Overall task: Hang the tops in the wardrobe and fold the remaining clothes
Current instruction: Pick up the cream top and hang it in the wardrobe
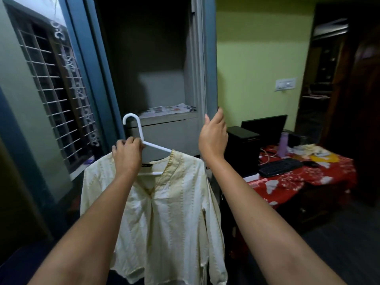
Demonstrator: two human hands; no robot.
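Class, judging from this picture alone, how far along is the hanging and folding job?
Done: the cream top sits on the white hanger. In hand: left hand grips the hanger, right hand touches the wardrobe door edge. Left: hooking it inside; nothing hangs there yet.

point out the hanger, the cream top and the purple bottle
hanger (131, 120), head view, on its hook
cream top (164, 219), head view, on its front panel
purple bottle (283, 144), head view, on its body
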